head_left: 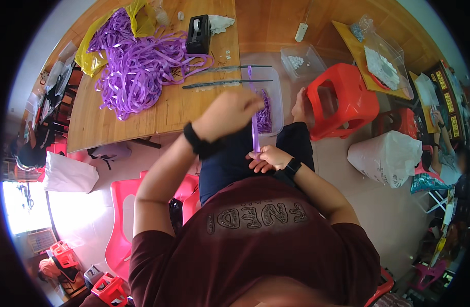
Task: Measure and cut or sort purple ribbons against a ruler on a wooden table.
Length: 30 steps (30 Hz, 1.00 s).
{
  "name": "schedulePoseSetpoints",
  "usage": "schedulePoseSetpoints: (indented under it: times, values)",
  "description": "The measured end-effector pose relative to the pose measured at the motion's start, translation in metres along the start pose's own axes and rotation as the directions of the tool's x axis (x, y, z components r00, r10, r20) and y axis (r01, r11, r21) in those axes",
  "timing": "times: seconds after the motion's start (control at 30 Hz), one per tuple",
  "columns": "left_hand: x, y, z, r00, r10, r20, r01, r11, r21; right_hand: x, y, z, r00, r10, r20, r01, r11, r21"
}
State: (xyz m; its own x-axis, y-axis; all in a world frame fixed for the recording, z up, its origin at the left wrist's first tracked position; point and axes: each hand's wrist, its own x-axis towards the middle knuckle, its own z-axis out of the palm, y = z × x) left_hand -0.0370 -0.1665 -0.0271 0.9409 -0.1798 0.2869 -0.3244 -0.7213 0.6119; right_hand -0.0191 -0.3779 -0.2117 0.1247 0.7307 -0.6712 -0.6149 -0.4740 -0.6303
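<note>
Centre of frame: one purple ribbon strip (255, 134) runs roughly vertically, from the ends of two dark rods down to the right hand. Right hand (270, 157), just below centre: thumb and forefinger closed on the strip's lower end, remaining fingers loosely curled. Left hand (231, 113), above it and slightly left: fingers bent, tips right beside the strip's middle stretch (whether they grip it, cannot tell; the back of the hand faces the camera). Dark bands on both wrists.

The upper rod (235, 68) and lower rod (227, 84) lie about parallel on the wooden table (102, 128), their right ends projecting past its edge. Beneath those ends, a translucent box (278, 105) contains a pile of purple ribbon pieces (265, 113).

Upper left: a tangled purple ribbon heap (135, 71) spills from a yellow bag (86, 59) across the tabletop. Near the heap's right side, a black tape dispenser (198, 38).

Right of centre: a red stool (365, 100) on the floor; lower, a white sack (383, 158).
</note>
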Motion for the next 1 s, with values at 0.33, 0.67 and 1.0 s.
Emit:
schedulePoseSetpoints:
  times: [0.33,0.67,1.0]
  values:
    - [-0.075,0.018,0.089,0.930,-0.354,-0.099,0.364,0.924,0.114,-0.011,0.007,0.006,0.995,-0.082,-0.048,0.074,0.988,-0.136]
    - [-0.111,-0.009,0.103,0.936,-0.229,0.265,0.322,0.262,-0.910,-0.026,-0.008,0.017,0.980,-0.163,-0.117,0.166,0.986,0.010]
    - [-0.130,-0.011,0.086,0.945,-0.153,0.290,0.298,0.031,-0.954,-0.025,-0.044,0.013,0.931,-0.319,-0.178,0.291,0.942,-0.165]
